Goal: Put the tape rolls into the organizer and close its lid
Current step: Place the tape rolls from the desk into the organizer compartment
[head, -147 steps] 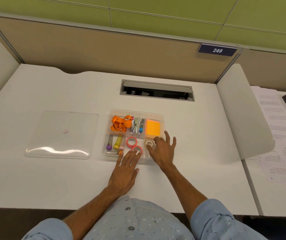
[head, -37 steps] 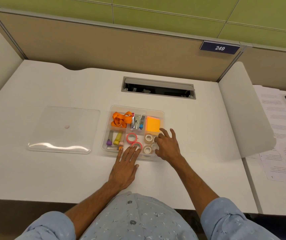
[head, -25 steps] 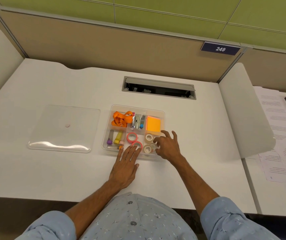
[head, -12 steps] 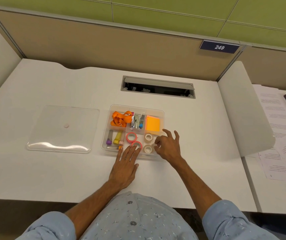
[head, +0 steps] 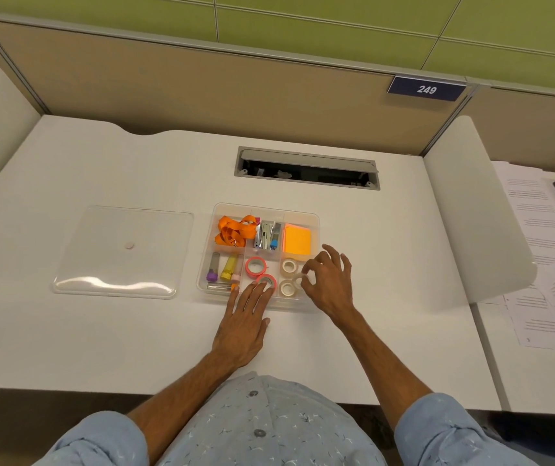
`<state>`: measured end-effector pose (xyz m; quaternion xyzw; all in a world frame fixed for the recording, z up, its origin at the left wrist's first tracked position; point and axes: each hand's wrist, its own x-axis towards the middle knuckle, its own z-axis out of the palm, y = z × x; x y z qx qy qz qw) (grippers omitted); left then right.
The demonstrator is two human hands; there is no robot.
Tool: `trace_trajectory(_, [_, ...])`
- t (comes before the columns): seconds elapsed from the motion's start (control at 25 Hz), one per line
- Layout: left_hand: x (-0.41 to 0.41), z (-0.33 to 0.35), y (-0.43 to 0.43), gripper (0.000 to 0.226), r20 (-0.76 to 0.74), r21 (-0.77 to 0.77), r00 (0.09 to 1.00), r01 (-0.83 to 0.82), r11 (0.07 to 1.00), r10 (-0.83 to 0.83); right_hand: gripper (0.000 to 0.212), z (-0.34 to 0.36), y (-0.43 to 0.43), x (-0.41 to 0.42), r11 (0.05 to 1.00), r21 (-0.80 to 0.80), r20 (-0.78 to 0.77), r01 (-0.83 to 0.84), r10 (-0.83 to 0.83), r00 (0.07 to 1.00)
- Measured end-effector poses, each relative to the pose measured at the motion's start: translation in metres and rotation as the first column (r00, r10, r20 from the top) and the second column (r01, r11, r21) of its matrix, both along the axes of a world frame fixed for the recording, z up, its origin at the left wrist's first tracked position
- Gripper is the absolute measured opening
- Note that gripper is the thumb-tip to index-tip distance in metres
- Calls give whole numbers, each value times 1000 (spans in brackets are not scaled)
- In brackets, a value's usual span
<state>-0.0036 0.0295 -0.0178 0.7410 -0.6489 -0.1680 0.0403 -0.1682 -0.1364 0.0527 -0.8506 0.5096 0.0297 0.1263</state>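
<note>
- Tape rolls sit in the near row of the organizer (head: 316, 219): two pink tape rolls (head: 256, 266) in the middle near compartment and two white tape rolls (head: 289, 266) in the right near one.
- My right hand (head: 331, 284) is over the organizer's near right corner, thumb and forefinger pinching a third white roll (head: 299, 279) at the right edge of that compartment; my other fingers are spread and lifted.
- My left hand (head: 244, 326) lies flat on the desk (head: 101, 348), fingers together and stretched forward, the tips reaching over the organizer's near wall onto the nearer pink roll.
- Left of the pink rolls, the near left compartment holds a purple-capped tube (head: 213, 269) and a yellow tube (head: 229, 268), lying side by side.
- The far row holds an orange lanyard (head: 234, 230) on the left, staplers (head: 266, 234) in the middle and an orange sticky-note pad (head: 297, 241) on the right.
- The clear lid (head: 121, 252) lies flat on the desk to the left of the organizer, apart from it, so the organizer is open.
- Beyond the organizer, a cable slot (head: 306, 171) is cut into the desk.
- Printed papers (head: 545, 264) lie on the next desk to my right.
</note>
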Motion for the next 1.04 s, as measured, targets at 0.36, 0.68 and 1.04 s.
trace_trajectory(0.36, [1, -1, 0, 67, 21, 19, 1000, 9, 1000, -9, 31, -6, 12, 28, 999, 39, -91, -4, 8, 996])
trace_trajectory(0.68, [2, -2, 0, 68, 25, 15, 1000, 12, 1000, -12, 35, -10, 15, 27, 996, 87, -118, -2, 13, 993])
trace_trajectory(1.04, [3, -2, 1, 67, 15, -11, 1000, 18, 1000, -18, 30, -11, 15, 28, 992, 125, -102, 18, -5, 995])
